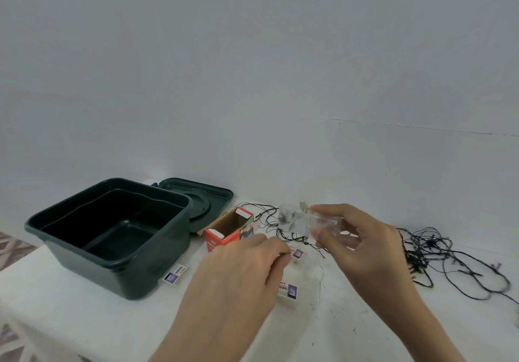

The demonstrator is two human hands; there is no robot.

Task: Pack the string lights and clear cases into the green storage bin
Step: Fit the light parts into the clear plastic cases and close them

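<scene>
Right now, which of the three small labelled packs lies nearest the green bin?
The pack close beside the bin. The upper pack and lower pack both lie farther right, beyond the left hand.

White table (70,319) — green bin (146,266), lid (207,196), carton (224,229), string lights (427,252), cards (174,274).

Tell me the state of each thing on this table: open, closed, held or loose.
Bin: open, empty.
Lid: off, lying behind the bin.
Red box: open, on the table.
Clear case: held up by the right hand.
String lights: loose, tangled on the table.
Left hand: fingers curled, grip unclear.
</scene>
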